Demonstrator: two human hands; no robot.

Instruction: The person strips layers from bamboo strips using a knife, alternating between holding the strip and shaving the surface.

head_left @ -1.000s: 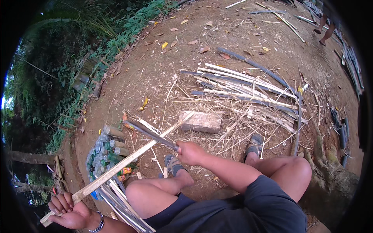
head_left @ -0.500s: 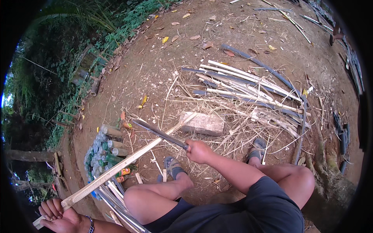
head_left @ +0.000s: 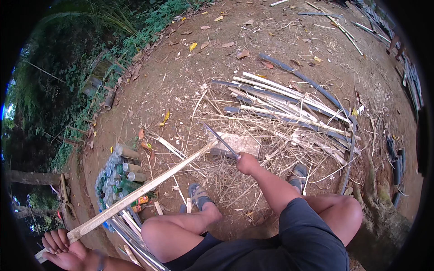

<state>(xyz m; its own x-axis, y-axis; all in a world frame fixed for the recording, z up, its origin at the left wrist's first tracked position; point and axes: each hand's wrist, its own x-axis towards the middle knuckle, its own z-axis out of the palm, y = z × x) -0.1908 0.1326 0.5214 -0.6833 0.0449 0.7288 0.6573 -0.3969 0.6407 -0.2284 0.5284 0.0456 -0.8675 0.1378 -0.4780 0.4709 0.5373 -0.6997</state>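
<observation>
At the lower left, my left hand point(head_left: 64, 251) is closed round the near end of a long pale wooden strip point(head_left: 140, 191). The strip slants up to the right, and its far tip rests at a squared wooden block point(head_left: 242, 145) on the ground. My right hand point(head_left: 248, 163) grips the handle of a machete point(head_left: 222, 141). Its dark blade points up and to the left, crossing the strip's far tip over the left part of the block. Whether the edge touches the wood I cannot tell.
Beyond the block lies a pile of split strips point(head_left: 289, 101) among fibrous shavings. Several bottles point(head_left: 118, 176) are heaped to the left, beside more strips point(head_left: 131, 230) near my left knee. A tree root point(head_left: 375, 189) rises at right. A person's foot shows at the far right edge.
The machete has moved right and away from me along the strip, from its middle stretch to its far tip. My left hand has shifted only slightly.
</observation>
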